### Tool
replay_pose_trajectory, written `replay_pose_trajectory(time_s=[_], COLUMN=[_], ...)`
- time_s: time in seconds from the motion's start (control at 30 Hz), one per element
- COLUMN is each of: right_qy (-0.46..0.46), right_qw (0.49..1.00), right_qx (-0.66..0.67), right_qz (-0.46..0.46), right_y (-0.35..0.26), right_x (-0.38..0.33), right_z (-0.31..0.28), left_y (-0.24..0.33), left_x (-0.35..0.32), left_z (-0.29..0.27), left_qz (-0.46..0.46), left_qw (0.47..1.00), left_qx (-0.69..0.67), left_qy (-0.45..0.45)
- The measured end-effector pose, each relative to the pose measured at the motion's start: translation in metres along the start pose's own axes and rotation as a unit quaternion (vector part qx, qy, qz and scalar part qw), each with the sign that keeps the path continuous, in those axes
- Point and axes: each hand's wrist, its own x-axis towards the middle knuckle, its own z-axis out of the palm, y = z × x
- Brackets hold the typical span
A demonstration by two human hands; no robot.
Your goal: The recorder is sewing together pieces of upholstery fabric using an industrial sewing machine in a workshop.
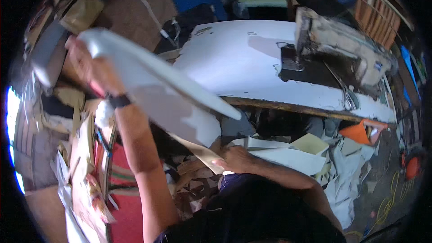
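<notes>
My left hand [87, 65] is raised high at the left and grips the upper end of a large white sheet [157, 85], blurred by motion. The sheet slopes down to the right, toward my right hand [236, 158]. My right hand is low near my lap and pinches the sheet's lower cream-coloured strip [200, 150]. A dark band sits on my left wrist [119, 101].
A white worktable [243, 58] carries an old sewing machine [337, 45] with scissors [347, 96] beside it. Cut sheets and scraps [306, 153] litter the floor below. An orange piece [357, 131] hangs at the table edge. Paper piles [85, 171] stack up at the left.
</notes>
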Motion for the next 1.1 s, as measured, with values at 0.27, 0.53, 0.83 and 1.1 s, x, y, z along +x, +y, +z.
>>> replay_pose_trajectory(time_s=[0.27, 0.53, 0.83, 1.1], right_qy=[-0.164, 0.111, 0.296, 0.071], right_qw=[0.925, 0.837, 0.714, 0.793], right_qx=[0.342, 0.513, 0.585, 0.519], right_qz=[-0.025, 0.156, 0.247, 0.312], right_y=[0.0, 0.021, 0.078, 0.075], right_x=[-0.086, -0.106, -0.084, -0.097], right_z=[-0.102, -0.109, -0.011, -0.043], left_y=[-0.054, 0.181, 0.269, 0.118], left_x=[0.021, 0.016, -0.179, -0.295], left_z=[0.03, 0.329, 0.176, 0.104], left_qz=[0.245, -0.08, -0.069, -0.158], left_qw=[0.957, 0.955, 0.72, 0.686], left_qx=[0.134, -0.284, -0.393, -0.122], left_qy=[0.077, -0.027, -0.567, -0.7])
